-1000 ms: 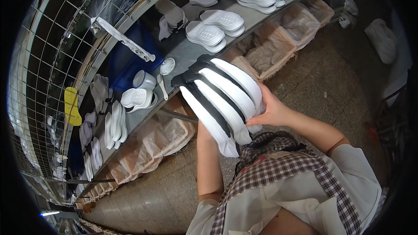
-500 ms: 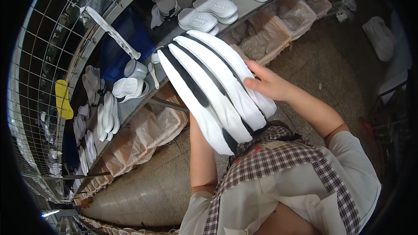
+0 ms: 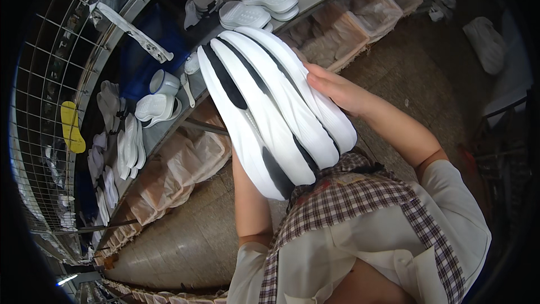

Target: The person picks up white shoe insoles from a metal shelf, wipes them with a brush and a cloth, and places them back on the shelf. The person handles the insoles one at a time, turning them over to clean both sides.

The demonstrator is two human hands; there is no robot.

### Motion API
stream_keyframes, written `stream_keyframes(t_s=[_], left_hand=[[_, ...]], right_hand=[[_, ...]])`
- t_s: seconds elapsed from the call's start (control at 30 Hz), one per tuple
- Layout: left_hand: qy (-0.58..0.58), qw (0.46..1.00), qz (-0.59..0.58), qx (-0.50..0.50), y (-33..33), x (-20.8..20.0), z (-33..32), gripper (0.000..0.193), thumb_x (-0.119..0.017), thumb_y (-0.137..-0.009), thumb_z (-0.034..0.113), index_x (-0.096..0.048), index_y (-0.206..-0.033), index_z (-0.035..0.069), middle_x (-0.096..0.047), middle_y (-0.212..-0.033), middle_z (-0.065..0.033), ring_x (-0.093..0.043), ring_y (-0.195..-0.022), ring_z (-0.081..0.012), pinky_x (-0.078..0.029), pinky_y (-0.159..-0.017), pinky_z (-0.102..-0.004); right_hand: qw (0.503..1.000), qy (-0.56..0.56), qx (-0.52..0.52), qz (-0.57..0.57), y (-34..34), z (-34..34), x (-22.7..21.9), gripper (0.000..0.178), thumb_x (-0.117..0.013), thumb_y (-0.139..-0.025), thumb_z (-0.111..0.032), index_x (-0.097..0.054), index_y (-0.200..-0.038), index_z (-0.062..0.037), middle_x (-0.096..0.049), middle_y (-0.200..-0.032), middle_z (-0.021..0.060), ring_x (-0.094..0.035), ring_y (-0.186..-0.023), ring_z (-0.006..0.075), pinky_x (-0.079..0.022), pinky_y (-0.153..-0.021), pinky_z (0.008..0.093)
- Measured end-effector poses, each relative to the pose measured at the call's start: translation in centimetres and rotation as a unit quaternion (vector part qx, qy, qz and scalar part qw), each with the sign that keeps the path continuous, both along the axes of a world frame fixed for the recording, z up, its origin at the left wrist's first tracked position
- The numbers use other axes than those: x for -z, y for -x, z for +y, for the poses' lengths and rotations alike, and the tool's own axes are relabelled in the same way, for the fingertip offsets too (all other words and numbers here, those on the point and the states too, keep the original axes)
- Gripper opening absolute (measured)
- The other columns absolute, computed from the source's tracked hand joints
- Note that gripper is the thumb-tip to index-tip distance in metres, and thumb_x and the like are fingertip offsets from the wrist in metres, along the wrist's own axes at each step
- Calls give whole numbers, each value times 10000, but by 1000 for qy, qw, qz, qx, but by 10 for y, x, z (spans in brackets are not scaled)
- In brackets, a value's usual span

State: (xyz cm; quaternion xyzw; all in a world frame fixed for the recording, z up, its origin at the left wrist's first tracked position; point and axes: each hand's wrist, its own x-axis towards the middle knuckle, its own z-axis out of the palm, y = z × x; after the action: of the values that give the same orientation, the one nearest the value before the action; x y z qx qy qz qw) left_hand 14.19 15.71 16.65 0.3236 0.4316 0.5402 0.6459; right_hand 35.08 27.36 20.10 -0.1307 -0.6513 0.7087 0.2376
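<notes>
A bundle of several white shoe soles (image 3: pixel 298 129) with black patches, set side by side on edge, is held up in front of my apron. My right hand (image 3: pixel 339 91) grips the bundle's right side, its fingers against the outermost sole. From below, my left forearm (image 3: pixel 251 208) runs up under the bundle; the left hand itself is hidden behind the soles, so its fingers do not show. Just beyond the bundle's far end, more white soles (image 3: pixel 246 16) lie on the grey shelf (image 3: pixel 169 130).
On the shelf stand a white mug (image 3: pixel 165 83), a white-handled brush (image 3: pixel 188 90) and further soles (image 3: pixel 130 145). Lined bins (image 3: pixel 188 152) sit beneath it. A wire mesh with a yellow insole (image 3: pixel 72 126) rises at the left. A white bundle (image 3: pixel 485 45) lies at the far right.
The bundle of soles has turned slightly, showing more of the white outer sides. My right hand has shifted a little left along with it, fingers now closer together. The shelf appears slightly further left.
</notes>
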Motion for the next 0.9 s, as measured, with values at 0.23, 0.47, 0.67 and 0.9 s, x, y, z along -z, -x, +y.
stream_keyframes(t_s=[0.23, 0.47, 0.67, 0.9], left_hand=[[20, 1000, -18, 14, -3, 10, -14, 514, -642, -850, 116, -448, -1310, -7, -562, -1224, -136, -586, -1069, -224, -505, -867, -359], [10, 999, -28, -17, -4, 12, -14, 512, -644, -849, 118, -453, -1307, -9, -563, -1224, -137, -585, -1070, -223, -503, -869, -359], [0, 997, -34, -64, -3, 12, -12, 510, -645, -848, 119, -457, -1304, -10, -564, -1224, -137, -584, -1071, -223, -502, -870, -359], [-17, 993, -41, -111, -2, 10, -9, 508, -647, -847, 121, -462, -1301, -11, -564, -1224, -137, -583, -1072, -222, -500, -871, -358]], right_hand=[[999, 35, -10, 6, 2, 0, 1, 640, -407, -990, -387, -208, -1467, -10, -395, -1411, 152, -426, -1256, 211, -361, -1019, 309], [1000, 18, 19, -6, 1, -1, -1, 616, -367, -999, -394, -223, -1468, -23, -397, -1411, 154, -421, -1260, 208, -350, -1027, 306], [1000, 19, -2, 12, 5, -1, -2, 623, -375, -994, -406, -226, -1467, -30, -430, -1382, 152, -457, -1224, 208, -385, -996, 308], [995, 90, 26, -34, 7, -1, 4, 615, -398, -984, -414, -287, -1427, -4, -478, -1319, 179, -537, -1150, 218, -466, -925, 324]])
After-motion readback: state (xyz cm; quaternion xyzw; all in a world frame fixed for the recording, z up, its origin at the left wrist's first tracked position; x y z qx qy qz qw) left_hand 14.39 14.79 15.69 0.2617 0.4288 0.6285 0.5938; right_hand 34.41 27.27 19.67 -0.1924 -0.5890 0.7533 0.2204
